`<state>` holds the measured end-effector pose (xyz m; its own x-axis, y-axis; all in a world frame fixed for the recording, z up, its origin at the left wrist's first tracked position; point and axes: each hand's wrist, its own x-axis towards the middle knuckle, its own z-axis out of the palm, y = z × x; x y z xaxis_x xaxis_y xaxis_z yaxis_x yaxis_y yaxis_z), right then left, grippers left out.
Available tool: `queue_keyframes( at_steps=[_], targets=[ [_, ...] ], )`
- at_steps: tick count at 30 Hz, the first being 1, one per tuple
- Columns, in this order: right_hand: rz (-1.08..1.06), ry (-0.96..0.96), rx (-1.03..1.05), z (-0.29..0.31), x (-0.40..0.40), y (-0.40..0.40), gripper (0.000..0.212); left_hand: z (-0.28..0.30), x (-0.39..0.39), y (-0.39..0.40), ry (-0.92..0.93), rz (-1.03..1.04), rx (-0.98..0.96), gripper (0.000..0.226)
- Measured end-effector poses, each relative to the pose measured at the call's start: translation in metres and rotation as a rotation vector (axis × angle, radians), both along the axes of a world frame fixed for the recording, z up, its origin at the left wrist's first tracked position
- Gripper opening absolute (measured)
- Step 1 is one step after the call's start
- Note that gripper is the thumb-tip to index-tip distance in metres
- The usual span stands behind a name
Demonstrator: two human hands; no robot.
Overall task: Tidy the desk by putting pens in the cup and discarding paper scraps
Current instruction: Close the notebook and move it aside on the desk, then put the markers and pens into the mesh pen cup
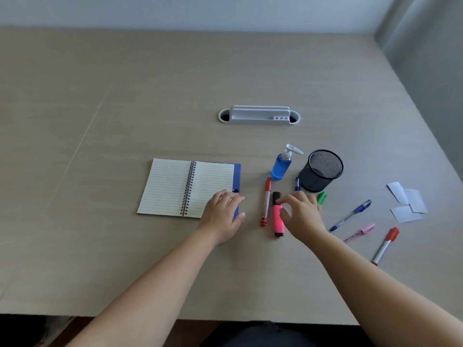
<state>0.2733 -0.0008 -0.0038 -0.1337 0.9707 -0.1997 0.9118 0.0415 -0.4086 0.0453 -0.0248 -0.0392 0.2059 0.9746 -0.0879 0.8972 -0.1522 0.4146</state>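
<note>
pens lie loose on the tabletop (pixel 125 101), none yet in the mesh cup (pixel 322 171), which stands just beyond the right hand (pixel 302 214) and appears empty through its open rim. the pink highlighter (pixel 278 217) is being approached by the right hand, fingers spread and curled over it, not yet closed; contact cannot be told. an orange marker (pixel 266 201) lies between the two hands. the left hand (pixel 223 216) rests flat and open on the notebook (pixel 175 187), probably to steady it. a green pen (pixel 322 197) and a blue pen (pixel 297 184) are partly hidden beyond the right hand. to that hand's right lie a blue ballpoint (pixel 350 215), a pink pen (pixel 359 232), a red marker (pixel 384 245) and paper scraps (pixel 407 201), not yet discarded. a sanitizer bottle (pixel 281 165) stands beside the cup.
</note>
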Motion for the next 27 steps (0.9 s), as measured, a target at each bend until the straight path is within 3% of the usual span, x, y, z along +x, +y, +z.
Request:
queue_keyframes(
  at_steps=[4, 8, 14, 19, 24, 27],
  targets=[
    [-0.109, 0.140, -0.150, 0.003, 0.008, 0.002, 0.027, 0.014, 0.035, 0.024, -0.081, -0.028, -0.220, 0.030],
    [-0.208, 0.195, -0.172, -0.006, 0.007, 0.001, 0.029, 0.017, 0.063, 0.044, -0.160, 0.111, -0.265, 0.017],
    [-0.304, 0.223, -0.250, -0.013, -0.002, 0.000, 0.031, 0.022, 0.082, 0.054, -0.182, 0.322, -0.372, 0.034],
    [-0.343, 0.199, -0.323, -0.014, -0.010, 0.005, 0.049, 0.028, 0.082, 0.052, -0.207, 0.377, -0.433, 0.045],
    [-0.331, 0.165, -0.383, -0.006, -0.013, 0.010, 0.031, 0.038, 0.073, 0.042, -0.439, 0.475, -0.511, 0.037],
    [-0.413, 0.277, -0.393, 0.003, 0.000, 0.010, 0.019, 0.041, 0.066, 0.038, -0.522, 0.470, -0.477, 0.025]
  ],
)
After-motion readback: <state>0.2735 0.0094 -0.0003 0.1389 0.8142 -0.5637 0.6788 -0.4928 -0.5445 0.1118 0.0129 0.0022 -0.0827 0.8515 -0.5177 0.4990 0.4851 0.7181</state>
